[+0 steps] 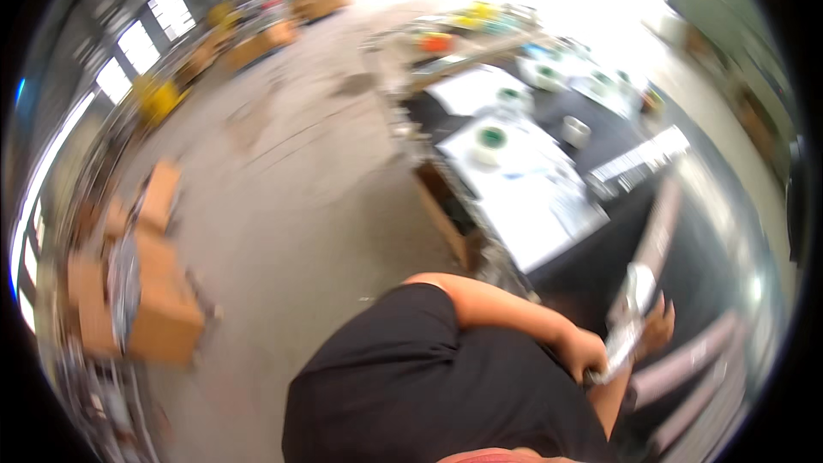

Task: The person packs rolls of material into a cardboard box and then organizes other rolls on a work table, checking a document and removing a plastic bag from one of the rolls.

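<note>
Your left hand [585, 351] clasps a long, crinkly-wrapped tube [658, 227] near an edge of the table [573, 279]; your right hand [657, 328] is spread beside it.

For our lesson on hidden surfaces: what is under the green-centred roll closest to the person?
White paper shows around the roll; the patch directly beneath it is covered.

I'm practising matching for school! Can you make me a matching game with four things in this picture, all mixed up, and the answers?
Things:
1. left hand
2. roll nearest the hands
3. shirt
4. big box on the picture's left

Matches:
A. black
B. brown
C. closed at the shiny end of a long tube
D. on white paper, with a green middle

Right pairs: 1-C, 2-D, 3-A, 4-B
</note>
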`<state>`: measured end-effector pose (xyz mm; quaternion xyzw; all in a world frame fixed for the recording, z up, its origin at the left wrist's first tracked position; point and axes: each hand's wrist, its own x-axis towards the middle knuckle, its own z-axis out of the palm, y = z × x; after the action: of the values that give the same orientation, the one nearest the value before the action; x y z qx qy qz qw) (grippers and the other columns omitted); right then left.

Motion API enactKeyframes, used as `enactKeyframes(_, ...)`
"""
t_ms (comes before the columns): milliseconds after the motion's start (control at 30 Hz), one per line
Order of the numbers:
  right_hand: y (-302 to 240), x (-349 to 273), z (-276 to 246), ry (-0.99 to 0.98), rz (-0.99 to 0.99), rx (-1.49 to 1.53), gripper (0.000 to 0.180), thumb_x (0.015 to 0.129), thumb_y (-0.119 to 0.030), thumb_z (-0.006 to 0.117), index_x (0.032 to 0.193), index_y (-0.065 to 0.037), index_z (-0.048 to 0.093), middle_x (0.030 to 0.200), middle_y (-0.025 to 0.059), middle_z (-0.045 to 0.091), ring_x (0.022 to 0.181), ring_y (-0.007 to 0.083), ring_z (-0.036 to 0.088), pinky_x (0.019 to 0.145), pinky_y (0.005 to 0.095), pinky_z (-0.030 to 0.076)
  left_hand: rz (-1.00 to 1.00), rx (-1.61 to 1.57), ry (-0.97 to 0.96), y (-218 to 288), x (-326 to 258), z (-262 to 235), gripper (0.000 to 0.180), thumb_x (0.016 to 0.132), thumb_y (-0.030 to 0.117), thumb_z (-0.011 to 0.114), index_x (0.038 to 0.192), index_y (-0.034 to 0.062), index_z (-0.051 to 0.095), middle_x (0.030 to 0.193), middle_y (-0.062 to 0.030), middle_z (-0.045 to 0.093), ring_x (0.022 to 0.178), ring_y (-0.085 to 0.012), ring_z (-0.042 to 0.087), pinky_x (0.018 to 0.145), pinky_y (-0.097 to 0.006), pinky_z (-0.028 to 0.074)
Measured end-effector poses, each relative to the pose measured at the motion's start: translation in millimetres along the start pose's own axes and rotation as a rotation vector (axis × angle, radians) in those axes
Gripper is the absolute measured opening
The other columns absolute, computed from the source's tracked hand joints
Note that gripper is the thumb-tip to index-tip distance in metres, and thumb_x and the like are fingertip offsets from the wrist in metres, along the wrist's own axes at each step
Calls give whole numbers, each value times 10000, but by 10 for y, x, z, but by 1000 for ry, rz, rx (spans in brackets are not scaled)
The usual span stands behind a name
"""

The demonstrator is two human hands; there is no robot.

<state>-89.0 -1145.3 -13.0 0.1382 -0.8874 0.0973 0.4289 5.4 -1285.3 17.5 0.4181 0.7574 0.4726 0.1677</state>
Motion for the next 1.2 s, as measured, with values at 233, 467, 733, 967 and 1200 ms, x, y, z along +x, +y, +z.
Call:
enactKeyframes(233, 571, -452, 314, -79, -563, 251, 623, 812, -358, 700, 1383, -191, 517, 1395, 158, 486, 1291, 363, 461, 1068, 485, 394, -170, -126, 434, 342, -311, 233, 143, 636, 62, 690, 741, 26, 599, 638, -89, 603, 611, -188, 569, 584, -364, 438)
enactKeyframes(467, -99, -154, -62, 240, -465, 542, 503, 895, -454, 590, 1231, -79, 607, 1246, 143, 579, 1155, 313, 565, 959, 444, 476, -178, 342, 397, 786, -457, 357, 175, 670, 186, 706, 793, 63, 681, 730, -121, 670, 731, -289, 650, 666, -392, 481)
enactKeyframes(733, -1109, -347, -883, 118, -471, 918, 498, 862, -362, 615, 1261, -65, 577, 1288, 150, 553, 1195, 317, 533, 993, 442, 445, -71, 294, 427, 1322, -1072, 472, 168, 696, 135, 714, 757, 38, 591, 681, -108, 579, 636, -248, 522, 634, -381, 438)
enactKeyframes(967, -1881, -755, -1277, -167, -622, 1169, 515, 833, -281, 636, 1287, -53, 550, 1325, 156, 531, 1230, 321, 505, 1022, 440, 417, -188, 210, 806, 2146, -2279, 653, 188, 640, 125, 716, 754, 17, 612, 679, -133, 614, 646, -262, 579, 621, -373, 446)
enactKeyframes(1200, -2317, -1007, -1424, -354, -718, 1262, 550, 804, -201, 658, 1313, -41, 523, 1361, 162, 509, 1266, 326, 476, 1052, 438, 389, -149, -250, 1168, 2273, -3166, 997, 108, 644, -5, 670, 699, 18, 580, 629, -14, 548, 588, -113, 500, 541, -306, 387)
